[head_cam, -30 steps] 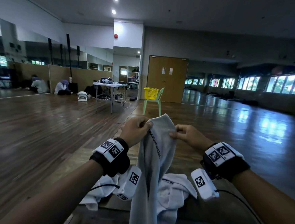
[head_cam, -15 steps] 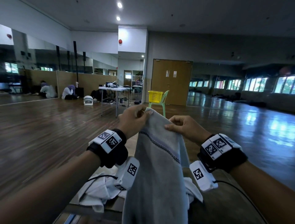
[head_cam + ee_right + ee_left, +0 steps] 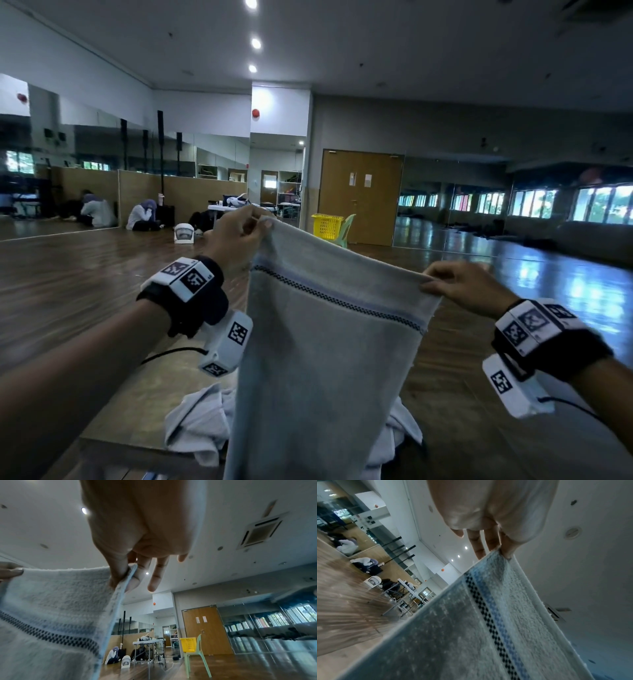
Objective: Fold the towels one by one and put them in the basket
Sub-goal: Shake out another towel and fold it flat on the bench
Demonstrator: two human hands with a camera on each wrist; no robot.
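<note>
1. Clearly the towel (image 3: 329,359) we hold is soft and limp: it hangs in a loose sheet from its top hem, sags a little between our hands, and its lower part drops out of the head view over the heap below. We judge it light and not slippery, since the terry pile gives the fingers plenty to bite on.
2. We would take hold of it at the two top corners along the hemmed edge, above the checked dark and blue band (image 3: 489,615); anywhere lower and the cloth would bunch.
3. Our left hand (image 3: 236,240) pinches the upper left corner between thumb and forefinger. In the left wrist view the other fingers (image 3: 477,545) lie fairly straight behind the hem, touching little.
4. Our right hand (image 3: 462,287) pinches the upper right corner, held lower than the left, so the hem slopes down to the right. In the right wrist view the thumb and forefinger clamp the edge while the remaining fingers (image 3: 156,573) stand loosely extended and free.
5. More towels (image 3: 198,428) lie crumpled on the table (image 3: 113,455) beneath, unfolded.
6. A yellow basket (image 3: 327,226) sits on a green chair (image 3: 193,660) well away across the wooden floor; we take it for the goal.
</note>
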